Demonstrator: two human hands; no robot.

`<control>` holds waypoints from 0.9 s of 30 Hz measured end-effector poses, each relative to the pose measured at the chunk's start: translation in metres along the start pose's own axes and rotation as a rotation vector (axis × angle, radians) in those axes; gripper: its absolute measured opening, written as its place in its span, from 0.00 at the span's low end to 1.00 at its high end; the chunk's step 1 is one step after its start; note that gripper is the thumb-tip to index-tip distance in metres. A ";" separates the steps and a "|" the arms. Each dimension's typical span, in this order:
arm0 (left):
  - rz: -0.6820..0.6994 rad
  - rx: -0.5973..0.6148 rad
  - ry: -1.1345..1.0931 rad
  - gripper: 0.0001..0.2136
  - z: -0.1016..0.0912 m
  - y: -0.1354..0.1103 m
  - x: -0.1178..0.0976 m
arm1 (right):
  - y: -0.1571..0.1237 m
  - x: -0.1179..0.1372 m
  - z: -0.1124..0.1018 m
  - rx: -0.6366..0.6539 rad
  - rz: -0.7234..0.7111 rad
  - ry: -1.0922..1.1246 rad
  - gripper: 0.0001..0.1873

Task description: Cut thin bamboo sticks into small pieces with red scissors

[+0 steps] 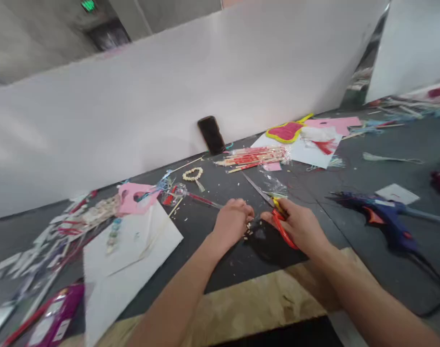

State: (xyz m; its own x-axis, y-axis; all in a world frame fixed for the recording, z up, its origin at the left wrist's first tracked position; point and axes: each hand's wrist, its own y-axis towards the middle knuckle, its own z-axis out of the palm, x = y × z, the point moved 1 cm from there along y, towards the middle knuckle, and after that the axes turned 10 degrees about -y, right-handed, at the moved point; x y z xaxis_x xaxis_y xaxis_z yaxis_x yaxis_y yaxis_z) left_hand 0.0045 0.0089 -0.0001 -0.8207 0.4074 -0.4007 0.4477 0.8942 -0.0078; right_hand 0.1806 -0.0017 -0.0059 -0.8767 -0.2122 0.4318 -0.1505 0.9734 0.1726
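Observation:
My right hand (302, 225) grips a pair of scissors (273, 207) by their red and yellow handles, the long blades pointing up and to the left over the dark table (367, 255). My left hand (234, 221) rests just left of it, fingers curled shut on something small I cannot make out. Small pale cut bits (249, 232) lie scattered on the table between both hands.
A blue glue gun (380, 217) with its cord lies at right. White paper sheets (126, 260) lie at left beside pink paper, beads and a bead ring (193, 174). A packet of sticks (256, 157), a phone (211, 135) leaning on the white partition, and a red-yellow felt shape (287, 131) lie behind.

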 end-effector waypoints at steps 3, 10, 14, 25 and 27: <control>-0.011 -0.071 -0.128 0.09 -0.005 -0.003 0.003 | 0.000 -0.001 -0.001 -0.019 -0.002 0.000 0.25; -0.314 -0.366 -1.050 0.03 -0.001 -0.034 0.016 | -0.002 0.003 0.001 0.044 -0.048 -0.082 0.21; -0.314 -0.455 -1.649 0.06 0.004 -0.042 0.019 | -0.004 0.007 0.003 0.040 -0.190 -0.123 0.19; -0.235 -0.484 -1.993 0.07 -0.002 -0.041 0.015 | -0.005 0.009 0.013 -0.051 -0.405 -0.247 0.14; -0.248 -0.485 -1.989 0.08 -0.002 -0.041 0.015 | -0.005 0.008 0.014 -0.060 -0.415 -0.248 0.14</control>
State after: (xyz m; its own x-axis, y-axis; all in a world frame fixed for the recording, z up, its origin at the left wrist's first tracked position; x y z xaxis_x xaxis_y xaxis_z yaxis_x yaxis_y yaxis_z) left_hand -0.0269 -0.0209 -0.0043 0.7395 -0.1211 -0.6622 0.0276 0.9883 -0.1499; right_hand 0.1681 -0.0070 -0.0153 -0.8319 -0.5471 0.0929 -0.4901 0.8028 0.3394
